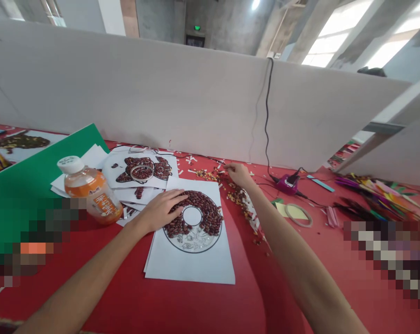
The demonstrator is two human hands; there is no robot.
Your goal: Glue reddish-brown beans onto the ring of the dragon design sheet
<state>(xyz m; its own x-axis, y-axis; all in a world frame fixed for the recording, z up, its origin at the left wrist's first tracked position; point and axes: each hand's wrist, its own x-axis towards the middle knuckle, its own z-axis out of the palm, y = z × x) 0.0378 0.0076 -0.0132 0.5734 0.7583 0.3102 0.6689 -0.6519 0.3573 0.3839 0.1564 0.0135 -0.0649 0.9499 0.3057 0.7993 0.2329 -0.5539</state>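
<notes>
My left hand lies flat with fingers stretched over the left side of a white paper sheet. On that sheet is a printed ring, its upper part covered with dark red beans. The lower part of the ring shows bare print with glossy, clear patches. Farther back, my right hand reaches to loose beans and yellow kernels on the red table. Its fingers are pinched together; what they hold, if anything, is too small to make out.
An orange drink bottle stands left, before a green board. Behind is another bean picture with a tape roll. At right are a purple power socket, a tape ring and colourful stems. A white partition bounds the back.
</notes>
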